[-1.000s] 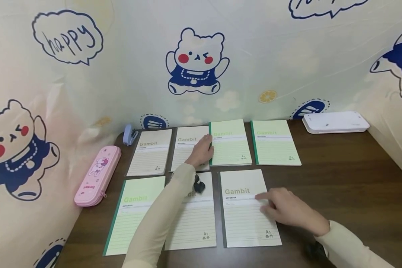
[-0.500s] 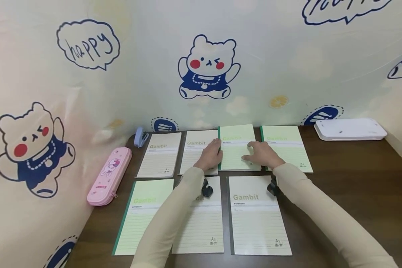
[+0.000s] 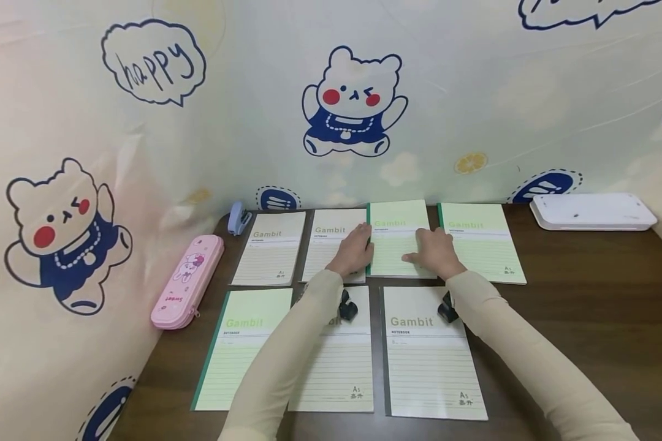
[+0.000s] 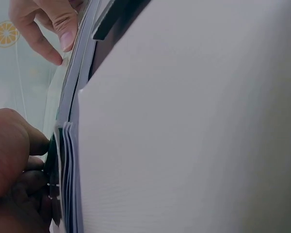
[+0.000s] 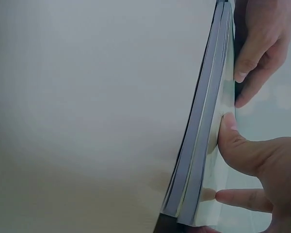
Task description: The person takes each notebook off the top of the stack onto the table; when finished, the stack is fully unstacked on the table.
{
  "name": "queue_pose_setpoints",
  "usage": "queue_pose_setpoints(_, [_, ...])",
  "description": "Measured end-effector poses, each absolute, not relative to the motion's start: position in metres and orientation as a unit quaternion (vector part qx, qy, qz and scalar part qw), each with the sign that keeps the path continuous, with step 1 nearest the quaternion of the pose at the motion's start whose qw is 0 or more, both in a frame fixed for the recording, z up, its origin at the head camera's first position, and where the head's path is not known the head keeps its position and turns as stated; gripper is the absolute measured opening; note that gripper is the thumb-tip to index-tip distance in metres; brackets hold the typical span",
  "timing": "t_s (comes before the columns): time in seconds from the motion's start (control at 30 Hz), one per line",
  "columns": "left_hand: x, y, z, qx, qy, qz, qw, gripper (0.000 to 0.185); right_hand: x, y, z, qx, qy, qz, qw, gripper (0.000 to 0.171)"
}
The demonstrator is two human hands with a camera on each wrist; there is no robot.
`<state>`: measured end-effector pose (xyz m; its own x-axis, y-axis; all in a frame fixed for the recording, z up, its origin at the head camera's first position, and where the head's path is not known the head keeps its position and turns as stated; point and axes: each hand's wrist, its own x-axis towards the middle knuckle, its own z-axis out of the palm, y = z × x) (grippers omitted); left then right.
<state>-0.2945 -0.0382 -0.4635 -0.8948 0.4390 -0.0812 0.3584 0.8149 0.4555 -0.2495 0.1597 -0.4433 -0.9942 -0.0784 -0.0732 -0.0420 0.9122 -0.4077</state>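
Observation:
My left hand (image 3: 353, 251) rests at the green spine of a pale green Gambit notebook (image 3: 394, 262), third from the left in the back row. On its cover, toward the right side, my right hand (image 3: 439, 252) touches it with thumb and forefinger spread. In the right wrist view, this right hand (image 5: 276, 165) presses the cover near the edge of stacked notebooks (image 5: 196, 160). The left wrist view has my left hand (image 4: 12, 150) with the thumb against the dark green spine. A second green notebook (image 3: 485, 251) lies just right of my right hand.
White notebooks (image 3: 270, 254) (image 3: 328, 245) lie left in the back row. In front are a green notebook (image 3: 237, 367) and white ones (image 3: 342, 380) (image 3: 436, 373). A pink pencil case (image 3: 187, 282) and blue stapler (image 3: 238, 218) stand left; a white case (image 3: 593, 212) lies back right.
My right hand has left the front right white notebook and come up to the back-row green notebook, where it stays. The left hand remains at that notebook's spine. The head view has shifted slightly.

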Motion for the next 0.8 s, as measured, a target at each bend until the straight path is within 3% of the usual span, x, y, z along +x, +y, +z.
queue_pose_setpoints(0.27, [-0.293,-0.039,-0.464,0.211,0.945,0.226,0.111,0.052,-0.252,0.169,-0.442,-0.010,0.960,-0.275,0.046,0.070])
queue_pose_setpoints(0.57, [-0.291,-0.040,-0.463,0.227,0.952,0.179,0.101,0.052,-0.248,0.208,-0.425,0.010,0.917,-0.388,0.088,0.035])
queue_pose_setpoints(0.8, [-0.293,-0.039,-0.458,0.230,0.958,0.139,0.099,0.052,-0.198,0.260,-0.406,0.017,0.875,-0.484,-0.009,0.030])
